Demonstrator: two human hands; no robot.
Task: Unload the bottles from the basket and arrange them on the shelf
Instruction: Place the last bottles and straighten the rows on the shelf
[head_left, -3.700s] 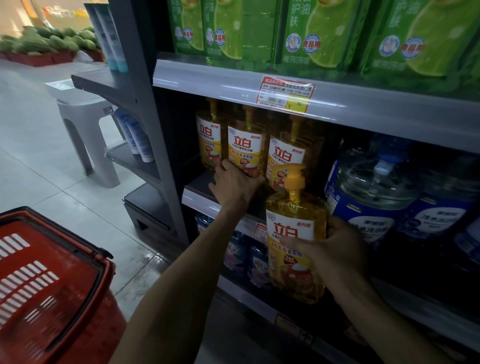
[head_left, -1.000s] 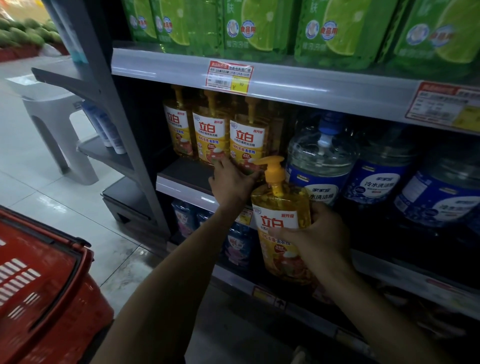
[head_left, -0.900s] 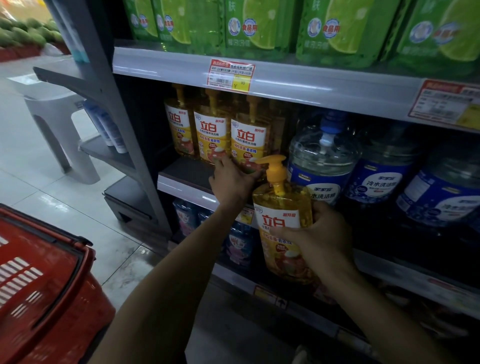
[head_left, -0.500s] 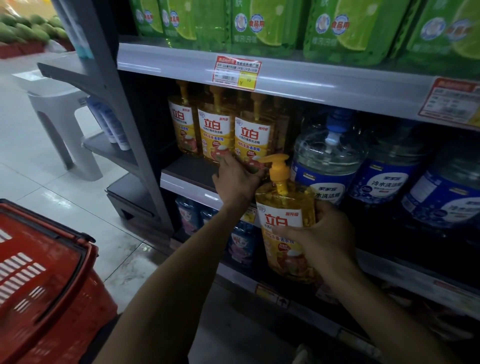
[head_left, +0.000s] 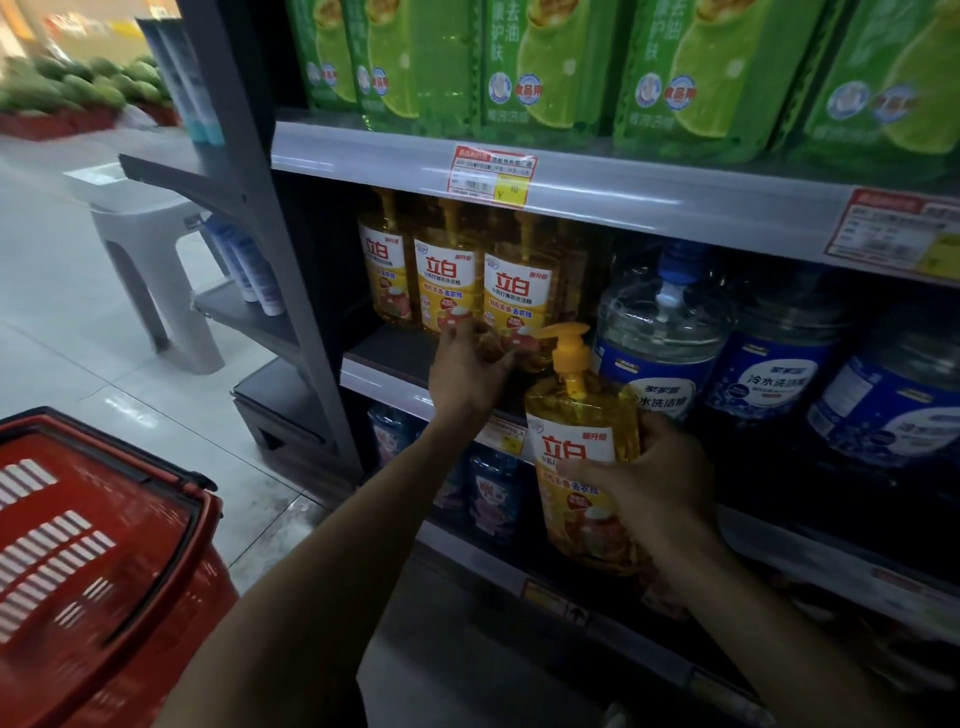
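Observation:
My right hand (head_left: 649, 483) grips a yellow pump bottle (head_left: 579, 447) with a white and orange label, upright in front of the shelf edge (head_left: 384, 382). Three matching yellow bottles (head_left: 452, 273) stand in a row on the middle shelf. My left hand (head_left: 467, 371) reaches onto that shelf, its fingers curled round the base of the rightmost shelved yellow bottle (head_left: 517, 291). The red basket (head_left: 88, 561) sits at the lower left on the floor; its inside is hidden.
Large clear jugs with blue labels (head_left: 665, 338) fill the shelf to the right of the yellow bottles. Green refill packs (head_left: 530, 62) line the shelf above. Blue bottles (head_left: 493, 493) stand on the shelf below. A grey plastic stool (head_left: 150, 244) stands on the tiled floor at left.
The view has drifted slightly. My left hand stays at the base of the shelved bottles and my right hand keeps the yellow pump bottle in front of the shelf, raised a little.

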